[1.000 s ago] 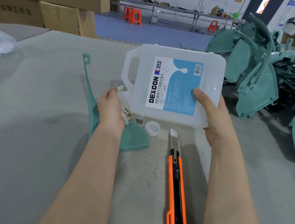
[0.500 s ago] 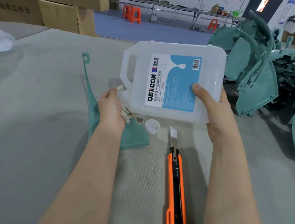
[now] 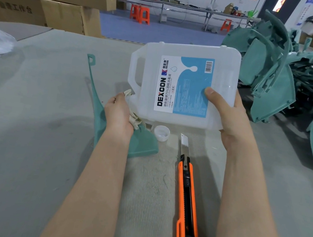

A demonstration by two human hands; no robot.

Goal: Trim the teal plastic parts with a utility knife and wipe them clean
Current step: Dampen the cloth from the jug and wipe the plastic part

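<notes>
Hardly anything has shifted in the last second: the jug (image 3: 183,84) has come up a touch and stays tipped on its side, neck low. It hangs over the table (image 3: 32,143) just beyond the knife (image 3: 186,196). The right hand (image 3: 229,119) grasps its bottom end, thumb across the label. The left hand (image 3: 119,112), up and left of the knife's blade, is clenched round a cloth (image 3: 135,120) pressed at the neck.

The part (image 3: 143,144) being worked lies flat on the table left of the knife, partly under the left wrist. The pile (image 3: 272,83) waits well beyond the knife, to its right.

From where I stand, two things worry me. The cap (image 3: 161,133) is off, sitting just left of the blade tip. With one hand carrying the jug by its far end, a slip or too steep a tilt would flood the cloth and table. The blade is also out and bare, so a hand reaching for that cap could catch its edge.
</notes>
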